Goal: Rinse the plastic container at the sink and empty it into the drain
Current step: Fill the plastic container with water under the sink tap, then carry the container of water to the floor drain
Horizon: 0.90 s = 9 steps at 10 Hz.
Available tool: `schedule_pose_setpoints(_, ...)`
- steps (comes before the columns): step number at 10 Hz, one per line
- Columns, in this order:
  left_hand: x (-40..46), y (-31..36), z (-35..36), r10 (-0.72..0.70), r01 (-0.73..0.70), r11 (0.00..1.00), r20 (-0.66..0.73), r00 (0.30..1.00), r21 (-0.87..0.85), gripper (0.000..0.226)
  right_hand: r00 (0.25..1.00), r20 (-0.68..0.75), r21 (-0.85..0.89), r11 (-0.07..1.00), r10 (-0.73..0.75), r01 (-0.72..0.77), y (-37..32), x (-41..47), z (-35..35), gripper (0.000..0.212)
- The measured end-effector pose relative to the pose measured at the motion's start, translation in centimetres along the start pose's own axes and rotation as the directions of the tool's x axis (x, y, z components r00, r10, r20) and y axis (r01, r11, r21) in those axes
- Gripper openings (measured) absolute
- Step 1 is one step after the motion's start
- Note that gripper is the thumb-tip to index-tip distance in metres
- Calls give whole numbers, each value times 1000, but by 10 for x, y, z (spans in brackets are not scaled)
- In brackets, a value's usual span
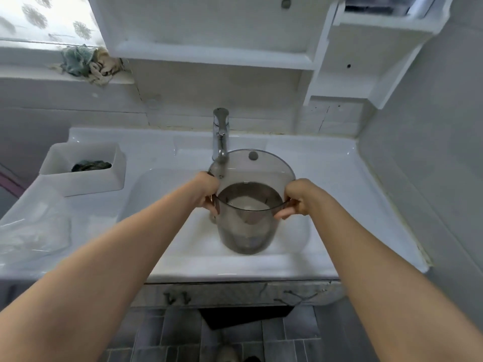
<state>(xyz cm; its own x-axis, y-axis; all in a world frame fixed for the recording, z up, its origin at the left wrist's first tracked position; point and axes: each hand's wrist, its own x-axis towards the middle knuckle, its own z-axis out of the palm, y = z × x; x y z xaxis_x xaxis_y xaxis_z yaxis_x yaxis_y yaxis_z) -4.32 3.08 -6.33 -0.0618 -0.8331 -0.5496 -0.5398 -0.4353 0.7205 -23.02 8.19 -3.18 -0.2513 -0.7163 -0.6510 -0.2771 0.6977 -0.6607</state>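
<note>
Container (pixel 248 218): smoky clear plastic tub, upright, held over the sink (pixel 183 259) basin, its rim just under the tap (pixel 220 137) spout.
Left hand (pixel 207 190): I have its fingers closed on the tub's rim at the left side.
Right hand (pixel 296 198): pinching the rim opposite, thumb outside, fingers curled over the edge.
Contents: I cannot tell whether water is inside; no stream shows from the tap.
Step in hand: I judge it to be the rinse, or the start of the tip-out.
Doing it well: I would keep both grips level, swirl gently, then tilt the far lip down toward the basin's middle, slowly, so nothing slops forward.
Edges: the spout sits close to the far rim; tilting away risks a knock.
Open room: free basin to the right and front; a white tray (pixel 81 168) stands well apart on the left counter.
</note>
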Motion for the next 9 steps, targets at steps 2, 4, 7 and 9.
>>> schedule_pose_setpoints(2, -59, -14, -37, 18, -16, 999, -63, 998, 33, 17, 994, 55, -142, 984, -96, 103, -13, -60, 19, 27)
schedule_pose_setpoints(4, -134, -63, -94, -11, 11, 1000, -194, 981, -4, 17, 972, 127, -270, 936, -196, 224, -23, -127, 77, 32)
schedule_pose_setpoints(7, -250, -204, -185, -247, 179, 958, -325, 913, -224, 14, 881, 376, -311, 856, -288, 412, -20, -223, 228, 39)
schedule_pose_setpoints(9, -328, -326, -251, -429, 248, 875, -427, 796, -417, 22, 738, 651, -382, 764, -178, 521, -22, -255, 380, 14)
